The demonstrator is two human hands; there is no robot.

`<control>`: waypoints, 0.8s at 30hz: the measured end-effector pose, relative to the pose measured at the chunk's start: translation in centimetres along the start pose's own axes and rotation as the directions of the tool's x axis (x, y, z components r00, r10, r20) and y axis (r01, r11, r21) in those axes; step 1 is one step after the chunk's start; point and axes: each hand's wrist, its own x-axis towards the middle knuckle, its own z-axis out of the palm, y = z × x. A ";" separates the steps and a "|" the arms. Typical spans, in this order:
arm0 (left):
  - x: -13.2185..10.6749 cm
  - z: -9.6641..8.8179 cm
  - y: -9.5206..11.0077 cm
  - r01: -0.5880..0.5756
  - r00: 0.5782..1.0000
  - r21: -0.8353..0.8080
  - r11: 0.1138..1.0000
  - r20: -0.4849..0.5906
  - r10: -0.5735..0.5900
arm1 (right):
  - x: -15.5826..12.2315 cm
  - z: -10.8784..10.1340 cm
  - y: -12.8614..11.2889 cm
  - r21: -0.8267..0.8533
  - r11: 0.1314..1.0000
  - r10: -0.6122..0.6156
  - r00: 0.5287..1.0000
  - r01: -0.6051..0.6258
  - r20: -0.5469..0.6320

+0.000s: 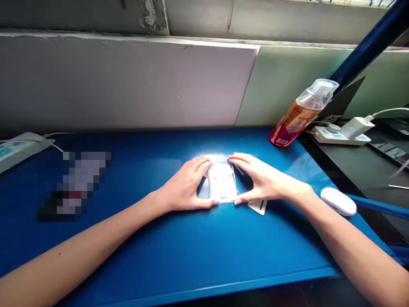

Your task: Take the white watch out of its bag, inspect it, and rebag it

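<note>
left forearm (96, 247): totally bare, pretty slim, narrows toward the wrist, one tiny mole (59, 254) on it lol
left hand (185, 187): bare too, smooth back, slender fingers
right forearm (345, 238): same deal, bare and slim
right hand (268, 179): bare, long-ish fingers, glare kinda washes out the details

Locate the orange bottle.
In the head view, the bottle stands at the back right of the blue table, beyond the right hand and left of a white power strip.
</note>
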 end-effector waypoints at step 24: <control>0.2 0.3 0.2 0.041 0.999 -0.009 0.999 -0.015 -0.041 | -0.5 0.1 0.5 0.018 0.999 0.038 0.999 -0.038 0.019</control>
